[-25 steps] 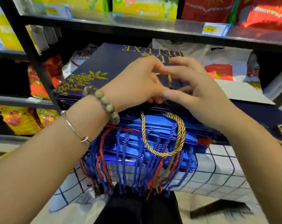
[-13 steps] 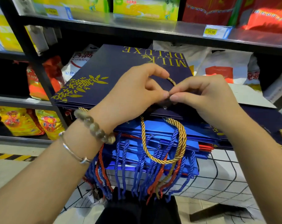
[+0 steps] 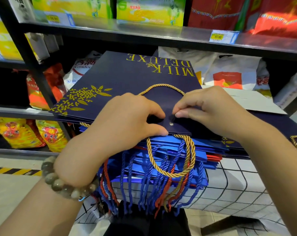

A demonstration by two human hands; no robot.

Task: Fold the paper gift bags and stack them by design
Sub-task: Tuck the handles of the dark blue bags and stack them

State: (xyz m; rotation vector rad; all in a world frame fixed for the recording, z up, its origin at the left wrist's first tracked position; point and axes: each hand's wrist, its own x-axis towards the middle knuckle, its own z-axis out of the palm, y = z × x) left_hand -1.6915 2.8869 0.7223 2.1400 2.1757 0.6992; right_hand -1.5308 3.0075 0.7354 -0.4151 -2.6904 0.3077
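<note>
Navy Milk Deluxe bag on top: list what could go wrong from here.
1. The hanging gold handle loops among the blue and red cords of the blue bags below; lifting the navy bag might snag them.
2. The left hand and right hand pinch its near edge by the eyelet; a hard tug could crease or tear the paper.
3. The upper gold handle lies loose on the face and may get trapped under later bags.

Top bag [image 3: 127, 77] showing navy with gold flowers; bags below [image 3: 204, 149] showing bright blue; cloth [image 3: 229, 189] showing white, black grid.
</note>
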